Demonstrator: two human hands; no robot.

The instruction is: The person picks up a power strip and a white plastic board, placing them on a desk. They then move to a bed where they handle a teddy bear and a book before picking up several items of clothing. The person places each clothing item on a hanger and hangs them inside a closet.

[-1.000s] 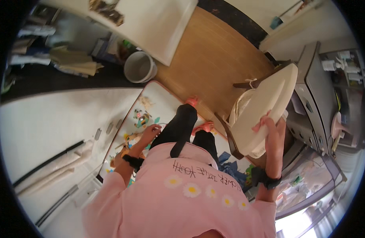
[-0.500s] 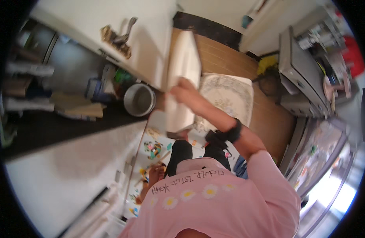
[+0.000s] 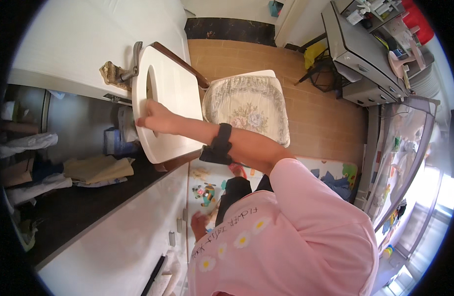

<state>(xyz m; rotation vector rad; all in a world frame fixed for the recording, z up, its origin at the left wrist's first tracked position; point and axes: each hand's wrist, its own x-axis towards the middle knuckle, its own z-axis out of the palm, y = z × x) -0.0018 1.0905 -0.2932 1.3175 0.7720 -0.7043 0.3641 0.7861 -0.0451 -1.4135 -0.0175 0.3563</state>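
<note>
My right hand [image 3: 158,117] is closed around the edge of a white chair backrest [image 3: 175,89], its fingers through the long slot near the top. The backrest stands beside the white door, close to its handle [image 3: 133,64]. Joined to it is a seat with a beige floral cushion [image 3: 246,106]. A black band [image 3: 220,143] circles my right forearm. Low at my left side hangs my left hand [image 3: 199,223], partly hidden by the pink shirt; its fingers look loosely apart and nothing shows in them.
On the left, a dark shelf [image 3: 89,197] holds folded cloths [image 3: 99,170]. A patterned mat [image 3: 202,190] lies under my feet. At the right stand a grey desk [image 3: 360,49] and a netted enclosure [image 3: 399,143]. Wood-look floor [image 3: 311,123] stretches past the chair.
The chair has shifted left and turned, its backrest now beside the door handle and covering the metal pot seen before. My right hand moved with it. My view has shifted too.
</note>
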